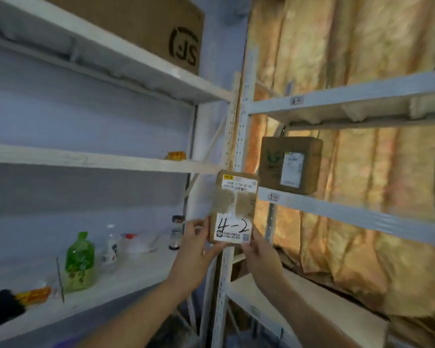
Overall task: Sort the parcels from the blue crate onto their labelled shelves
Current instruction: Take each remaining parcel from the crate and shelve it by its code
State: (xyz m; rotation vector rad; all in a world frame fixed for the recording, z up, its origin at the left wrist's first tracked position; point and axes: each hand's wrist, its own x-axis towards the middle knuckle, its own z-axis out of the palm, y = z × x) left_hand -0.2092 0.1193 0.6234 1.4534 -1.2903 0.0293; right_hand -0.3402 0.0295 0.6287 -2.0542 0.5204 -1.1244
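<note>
A small brown cardboard parcel [235,204] is held upright in front of the shelf posts, between two shelving units. Its white sticker reads "4-2" in black handwriting. My left hand [199,243] grips its lower left edge and my right hand [255,247] grips its lower right corner. The right-hand unit has shelves [362,214] with small number tags on their front edges [273,197], too blurred to read. The blue crate is out of view.
A brown parcel [290,164] with a white label stands on the right unit's middle shelf. A large carton [146,23] sits on the left unit's top shelf. A green bottle [80,261], clear bottles, a jar [176,232] and small items lie on the left lower shelf.
</note>
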